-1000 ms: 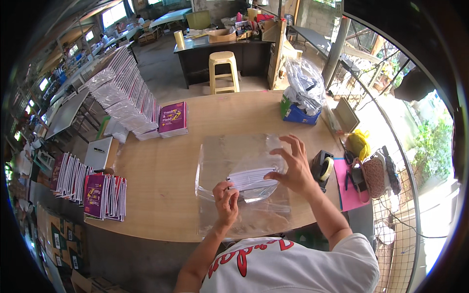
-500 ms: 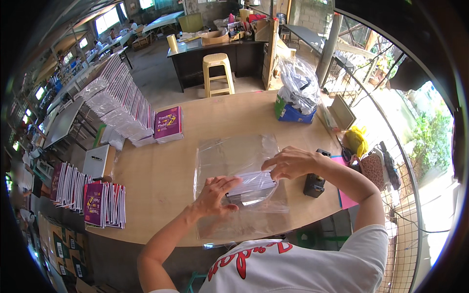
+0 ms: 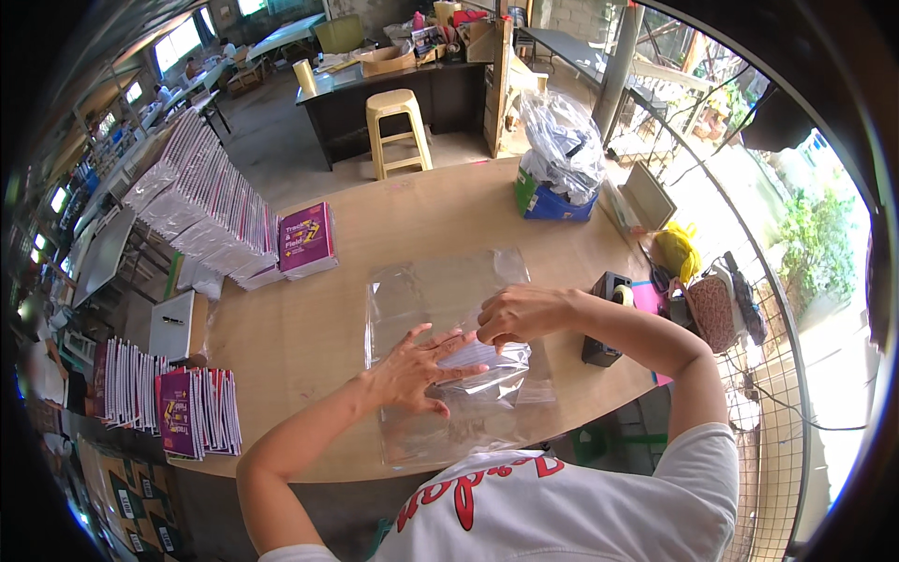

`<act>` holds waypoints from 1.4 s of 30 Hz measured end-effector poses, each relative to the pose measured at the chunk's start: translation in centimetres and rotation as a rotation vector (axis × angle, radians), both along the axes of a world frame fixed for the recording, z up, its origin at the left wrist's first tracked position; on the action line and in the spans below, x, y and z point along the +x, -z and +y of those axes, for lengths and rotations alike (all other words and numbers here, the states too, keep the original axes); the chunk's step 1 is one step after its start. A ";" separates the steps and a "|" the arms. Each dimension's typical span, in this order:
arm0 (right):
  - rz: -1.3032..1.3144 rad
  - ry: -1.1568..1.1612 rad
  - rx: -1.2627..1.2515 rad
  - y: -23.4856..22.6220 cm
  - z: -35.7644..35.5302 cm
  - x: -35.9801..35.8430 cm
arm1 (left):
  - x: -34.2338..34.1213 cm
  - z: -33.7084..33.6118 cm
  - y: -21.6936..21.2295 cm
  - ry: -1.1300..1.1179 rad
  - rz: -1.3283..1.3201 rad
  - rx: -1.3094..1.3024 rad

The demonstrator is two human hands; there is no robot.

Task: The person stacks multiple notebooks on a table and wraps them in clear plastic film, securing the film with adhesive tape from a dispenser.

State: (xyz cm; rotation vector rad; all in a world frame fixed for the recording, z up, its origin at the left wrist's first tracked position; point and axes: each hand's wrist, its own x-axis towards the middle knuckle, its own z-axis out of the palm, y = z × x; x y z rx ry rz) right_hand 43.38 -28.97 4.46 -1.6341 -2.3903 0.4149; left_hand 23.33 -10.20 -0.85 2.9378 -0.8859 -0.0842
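Note:
A clear plastic sheet (image 3: 398,290) is spread on the table in front of me. Within its folds, mostly under my hands, lies a flat white thing (image 3: 468,354), perhaps paper or a booklet. My left hand (image 3: 423,370) lies over the film with its fingers spread, fingertips on the white thing. Just beyond those fingertips, my right hand (image 3: 526,314) is closed, its fingers curled down against the plastic; what they pinch is hidden. A black tape dispenser (image 3: 604,323) stands beside my right forearm, which covers part of it.
Tall stacks of wrapped books (image 3: 201,201) and a purple book pile (image 3: 307,242) stand at the far left. More books (image 3: 197,412) line the left edge. A blue-green box with plastic (image 3: 557,192) sits at the back right, a yellow bundle (image 3: 679,251) at the right.
My right hand has moved left across the plastic and its fingers have curled closed. My left hand has shifted slightly right, fingers spread wider. The whole view has tilted a little.

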 end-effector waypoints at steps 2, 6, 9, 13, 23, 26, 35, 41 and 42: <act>0.016 0.018 0.048 0.1 0.7 -0.7 | 0.2 0.1 0.7 0.018 -0.010 -0.027; -0.013 0.073 0.180 0.9 1.8 -2.1 | 0.4 0.1 1.6 0.047 -0.032 -0.094; 0.063 0.100 0.221 3.1 1.9 -2.3 | 0.4 -0.2 1.6 0.036 0.018 -0.094; 0.227 0.252 0.364 6.9 0.0 -2.5 | 0.0 -0.5 0.8 0.030 0.019 -0.008; 0.417 0.898 0.111 10.3 0.2 -1.2 | -1.4 -1.9 4.3 -0.154 -0.269 -0.108; 0.648 1.124 0.360 10.8 -1.2 -1.9 | -1.5 -1.2 3.8 -0.129 -0.147 -0.123; 1.158 2.253 0.212 20.1 -26.1 3.1 | -1.1 -1.7 3.4 -0.187 -0.057 -0.149; 0.603 2.152 0.482 24.2 -25.8 -1.0 | -1.8 -1.4 2.6 -0.193 -0.039 -0.112; 0.613 2.139 0.477 26.1 -25.4 -2.5 | -2.1 -1.1 2.2 -0.190 -0.040 -0.095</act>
